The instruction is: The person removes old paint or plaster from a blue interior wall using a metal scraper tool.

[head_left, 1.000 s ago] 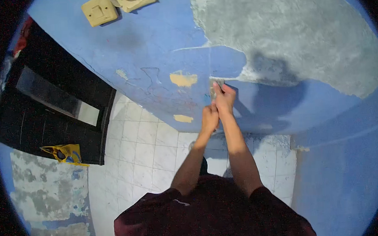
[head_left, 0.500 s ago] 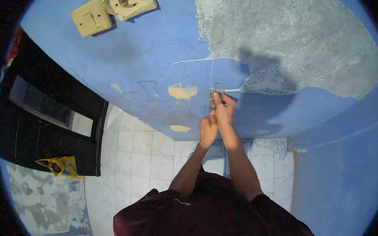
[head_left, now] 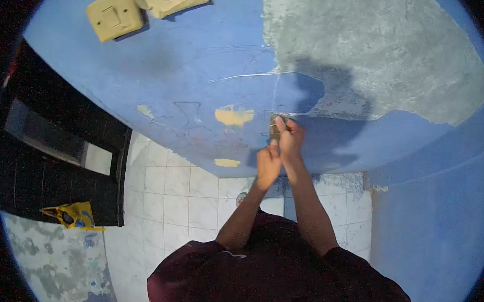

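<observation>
A scraper (head_left: pixel 275 129) with a worn, brownish flat blade is pressed against the blue wall (head_left: pixel 239 93). My right hand (head_left: pixel 291 142) grips it, fingers laid over the blade near its top edge. Just below, my left hand (head_left: pixel 268 165) is closed around its lower end, most of which the fingers hide. The blade's tip meets a thin scratched line running toward the bare grey patch (head_left: pixel 378 32), where the paint is gone. A second scored line (head_left: pixel 243 76) crosses the paint higher up.
A yellowed switch (head_left: pixel 114 16) and a socket (head_left: pixel 176 0) sit on the wall at upper left. White floor tiles (head_left: pixel 173 204) lie below. To the left stands a dark door (head_left: pixel 61 138) with a yellow bag (head_left: pixel 78 214) by it.
The view has shifted slightly, and the wall fixtures sit higher and further left. Both hands stay on the scraper at nearly the same spot on the wall.
</observation>
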A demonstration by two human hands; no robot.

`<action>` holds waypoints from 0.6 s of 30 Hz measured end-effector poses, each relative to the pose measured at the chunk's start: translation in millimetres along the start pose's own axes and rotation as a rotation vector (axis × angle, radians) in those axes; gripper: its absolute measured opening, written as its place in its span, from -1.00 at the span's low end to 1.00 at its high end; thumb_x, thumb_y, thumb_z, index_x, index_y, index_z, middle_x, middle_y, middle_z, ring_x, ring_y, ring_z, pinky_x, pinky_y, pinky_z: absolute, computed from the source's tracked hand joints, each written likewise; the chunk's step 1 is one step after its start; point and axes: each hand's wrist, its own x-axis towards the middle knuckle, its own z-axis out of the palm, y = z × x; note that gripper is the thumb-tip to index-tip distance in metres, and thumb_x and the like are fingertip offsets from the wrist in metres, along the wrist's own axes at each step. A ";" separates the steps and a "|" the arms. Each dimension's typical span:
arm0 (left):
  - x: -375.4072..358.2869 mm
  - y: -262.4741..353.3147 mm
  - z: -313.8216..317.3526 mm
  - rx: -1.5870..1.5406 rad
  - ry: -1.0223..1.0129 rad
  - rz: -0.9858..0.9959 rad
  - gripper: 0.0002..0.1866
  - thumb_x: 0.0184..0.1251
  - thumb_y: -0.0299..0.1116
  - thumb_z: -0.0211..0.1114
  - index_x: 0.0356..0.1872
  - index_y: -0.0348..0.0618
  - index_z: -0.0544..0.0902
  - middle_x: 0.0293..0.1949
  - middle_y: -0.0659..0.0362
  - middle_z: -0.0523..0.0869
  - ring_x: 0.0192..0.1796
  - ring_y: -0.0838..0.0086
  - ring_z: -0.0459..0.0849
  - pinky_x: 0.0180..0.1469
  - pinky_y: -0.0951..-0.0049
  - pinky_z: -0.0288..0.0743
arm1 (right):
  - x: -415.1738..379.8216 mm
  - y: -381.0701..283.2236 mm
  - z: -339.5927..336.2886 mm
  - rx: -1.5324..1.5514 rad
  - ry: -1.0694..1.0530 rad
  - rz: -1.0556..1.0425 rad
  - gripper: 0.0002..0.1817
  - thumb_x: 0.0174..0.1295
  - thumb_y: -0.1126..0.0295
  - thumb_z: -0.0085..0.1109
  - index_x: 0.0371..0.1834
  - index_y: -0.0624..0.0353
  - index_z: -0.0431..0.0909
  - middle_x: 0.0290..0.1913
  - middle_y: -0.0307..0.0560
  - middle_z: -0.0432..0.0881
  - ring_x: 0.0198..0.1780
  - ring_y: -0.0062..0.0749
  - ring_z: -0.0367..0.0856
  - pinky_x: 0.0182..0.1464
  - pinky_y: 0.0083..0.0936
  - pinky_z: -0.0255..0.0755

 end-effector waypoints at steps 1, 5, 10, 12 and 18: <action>0.6 1.1 0.3 0.003 0.011 -0.002 -0.39 0.55 -0.05 -0.12 -0.53 -0.44 0.51 -0.66 -0.14 0.47 -0.58 0.27 0.40 -0.43 0.14 0.31 | 3.5 1.4 -4.2 -0.039 -0.026 0.012 -0.80 0.28 0.43 0.22 -0.51 0.23 0.63 -0.51 -0.40 0.54 -0.50 -0.73 0.40 -0.46 -0.65 0.26; 3.7 5.3 -5.9 -0.009 0.009 0.027 -0.39 0.54 -0.03 -0.10 -0.55 -0.42 0.49 -0.67 -0.13 0.46 -0.59 0.22 0.42 -0.44 0.14 0.30 | -2.0 -6.9 1.2 0.062 -0.021 -0.003 -0.69 0.25 0.29 0.28 -0.58 0.23 0.52 -0.58 -0.38 0.43 -0.48 -0.69 0.26 -0.48 -0.53 0.17; 15.8 3.0 -62.0 0.328 0.007 0.115 -0.46 0.50 -0.06 -0.01 -0.52 -0.35 0.58 -0.60 -0.21 0.57 -0.49 -0.15 0.57 -0.41 -0.01 0.36 | -18.6 4.7 -24.1 0.066 -0.222 0.132 -0.74 0.29 0.23 0.25 -0.30 0.24 0.66 -0.41 -0.24 0.64 -0.38 -0.60 0.52 -0.34 -0.59 0.38; 28.3 18.3 -90.3 0.409 0.000 0.130 -0.47 0.49 -0.06 0.00 -0.51 -0.34 0.60 -0.58 -0.23 0.58 -0.47 -0.16 0.59 -0.41 -0.03 0.38 | -37.7 -3.5 -41.8 -0.048 -0.344 0.263 -0.53 0.30 0.09 0.21 0.03 0.31 0.58 -0.11 -0.03 0.70 -0.10 -0.41 0.66 -0.14 -0.51 0.51; 39.2 71.0 -113.0 0.776 -0.082 0.222 -0.49 0.44 -0.02 0.00 -0.45 -0.28 0.65 -0.57 -0.22 0.63 -0.46 -0.16 0.65 -0.38 -0.06 0.53 | -72.6 24.5 -78.5 -0.042 -0.433 0.417 -0.47 0.31 0.06 0.19 0.14 0.29 0.51 -0.01 0.01 0.66 -0.03 -0.36 0.64 -0.04 -0.45 0.50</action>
